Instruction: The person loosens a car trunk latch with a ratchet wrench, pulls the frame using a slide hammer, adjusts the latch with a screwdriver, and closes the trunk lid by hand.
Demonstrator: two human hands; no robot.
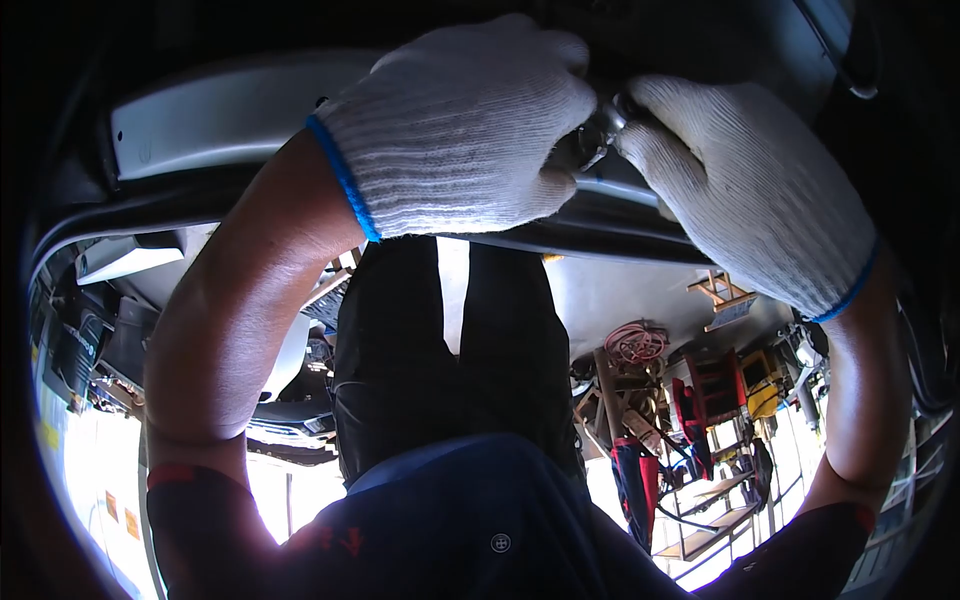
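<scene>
My left hand (460, 130), in a white knit glove with a blue cuff, is at the top centre with its fingers curled inward. Whatever those fingers grip is hidden behind the glove. My right hand (740, 180), gloved the same way, has its thumb and fingers pinched around a small shiny metal piece (605, 128). This piece sits in the gap between both hands, and its exact kind is unclear. Close behind the hands are a dark rubber-like strip (130, 208) and a pale painted panel (220, 115).
A dark cable (845, 70) hangs at the upper right. Below the panel are a coiled pink hose (636, 343), a wooden stool (722, 298), a yellow item (762, 385) and cluttered racks (705, 520). My legs (455, 370) are in the middle, above the pale floor (600, 290).
</scene>
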